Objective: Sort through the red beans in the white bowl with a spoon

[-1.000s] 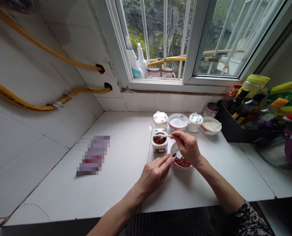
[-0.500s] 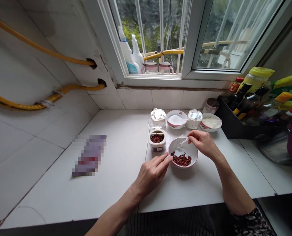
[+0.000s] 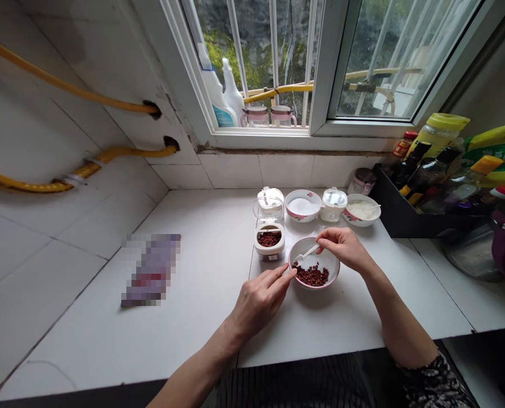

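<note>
White spoon [image 3: 305, 254], pinched in right grip [image 3: 341, 247], pointed down-left, long axis slanted | left grip [image 3: 261, 297], unclenched, touched bowl [image 3: 334, 272] | jar [image 3: 270, 254] beyond left grip bore unreadable label

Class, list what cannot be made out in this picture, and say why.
All in the head view:
- Purple item: blurred by pixelation.
- White spoon: handle end hidden by the right hand.
- Open jar's label: too small to read.
- Black box: floor hidden by its front wall and bottles.
- Patterned sleeve: cut off by the bottom edge.
</note>
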A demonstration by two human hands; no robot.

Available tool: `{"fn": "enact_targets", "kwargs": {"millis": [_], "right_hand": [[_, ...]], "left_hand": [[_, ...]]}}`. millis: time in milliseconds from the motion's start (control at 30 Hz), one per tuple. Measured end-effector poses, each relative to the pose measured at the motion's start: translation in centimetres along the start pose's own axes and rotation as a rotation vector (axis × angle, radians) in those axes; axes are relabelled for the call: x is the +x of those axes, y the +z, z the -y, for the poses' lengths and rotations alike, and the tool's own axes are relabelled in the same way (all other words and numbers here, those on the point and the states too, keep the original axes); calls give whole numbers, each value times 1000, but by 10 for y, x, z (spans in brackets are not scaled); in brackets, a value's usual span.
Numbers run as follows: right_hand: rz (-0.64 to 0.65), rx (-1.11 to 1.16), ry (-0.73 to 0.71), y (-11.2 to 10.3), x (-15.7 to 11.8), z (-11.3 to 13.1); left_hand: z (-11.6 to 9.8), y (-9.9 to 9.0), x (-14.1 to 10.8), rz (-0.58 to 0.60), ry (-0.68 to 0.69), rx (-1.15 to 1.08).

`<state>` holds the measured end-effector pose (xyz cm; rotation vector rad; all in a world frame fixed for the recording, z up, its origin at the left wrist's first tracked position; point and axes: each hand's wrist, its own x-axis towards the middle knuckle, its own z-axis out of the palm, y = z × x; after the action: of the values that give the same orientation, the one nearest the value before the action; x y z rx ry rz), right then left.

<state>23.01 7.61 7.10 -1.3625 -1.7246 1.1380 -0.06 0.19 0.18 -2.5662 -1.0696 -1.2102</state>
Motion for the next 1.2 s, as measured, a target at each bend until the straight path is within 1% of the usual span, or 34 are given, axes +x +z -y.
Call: {"fn": "enact_targets", "kwargs": {"millis": [167, 300, 500, 667, 800, 933, 1000, 1100, 1167, 1200], "right_hand": [[-18, 120, 17, -7, 1, 2], [-28, 193, 58, -10, 2, 4], [-33, 201, 109, -10, 5, 3], [-85, 220, 71, -6, 7, 4], [-195, 248, -31, 4, 10, 10], [-303, 199, -219, 26, 11, 20], [-328, 103, -322, 39, 8, 24], [-298, -160, -506, 52, 3, 27], [-281, -305, -598, 53, 0, 27], [-292, -340, -618, 50, -1, 27]], "left_hand": [[0, 0, 1, -7, 2, 1], [-1, -1, 2, -2, 8, 6], [-1, -1, 1, 9, 0, 18], [-1, 0, 1, 11, -5, 21], [-1, 0, 1, 11, -7, 21], [-1, 0, 1, 10, -6, 19], [0, 1, 1, 9, -2, 19], [0, 1, 0, 14, 0, 20], [0, 1, 0, 15, -1, 19], [0, 0, 0, 15, -2, 18]]}}
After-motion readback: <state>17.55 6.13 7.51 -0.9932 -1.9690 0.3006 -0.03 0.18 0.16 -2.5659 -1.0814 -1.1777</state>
